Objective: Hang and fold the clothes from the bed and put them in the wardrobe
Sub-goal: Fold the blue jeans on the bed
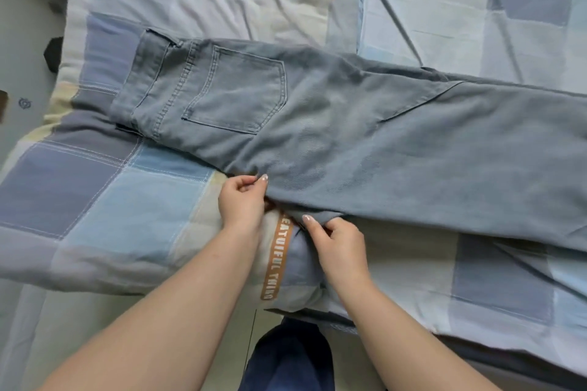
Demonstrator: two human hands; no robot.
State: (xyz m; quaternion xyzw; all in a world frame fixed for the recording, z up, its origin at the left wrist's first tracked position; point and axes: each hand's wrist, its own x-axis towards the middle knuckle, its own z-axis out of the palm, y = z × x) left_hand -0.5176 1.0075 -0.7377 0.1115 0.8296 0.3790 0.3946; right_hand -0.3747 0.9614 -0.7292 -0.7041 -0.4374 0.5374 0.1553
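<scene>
Lying across the patchwork quilt [95, 187], the light-blue jeans [365, 136] are folded leg over leg, waistband at the left, back pocket [236, 92] facing up, legs running off the right edge of the view. At the near edge of the jeans, by the crotch seam, the left hand [243, 200] pinches the denim with curled fingers. Just beside it, the right hand [341, 247] grips a fold of the same edge. An orange lettered strip [276, 260] on the quilt runs between both wrists.
</scene>
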